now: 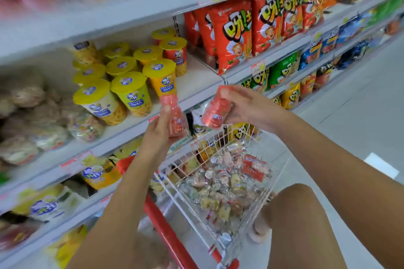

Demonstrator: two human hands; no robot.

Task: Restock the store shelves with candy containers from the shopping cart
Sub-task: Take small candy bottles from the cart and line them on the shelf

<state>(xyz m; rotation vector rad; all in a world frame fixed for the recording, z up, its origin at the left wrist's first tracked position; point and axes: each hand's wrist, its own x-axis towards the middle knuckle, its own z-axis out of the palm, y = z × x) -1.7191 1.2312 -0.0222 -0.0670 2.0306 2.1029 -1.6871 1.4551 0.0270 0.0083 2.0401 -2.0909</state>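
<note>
**Two red jars up, shelf gap waiting**

Two red candy jars are up out of the cart! The left hand [160,131] grips the left jar [175,113] upright, thumb pressed along its side, fingers curled behind. At three o'clock of it, the right hand [247,108] wraps curled fingers round the right jar [215,111], which sits tilted. Both hover above the shopping cart [175,181], down at six o'clock, where many more candy containers [220,181] lie heaped. A bare patch of shelf [196,81] shows at one o'clock of the left jar, just beside the yellow-lidded cups [129,91]. My call: place one jar at a time, base flat, label outward, back from the lip, and clear of those cups so none topples.
</note>
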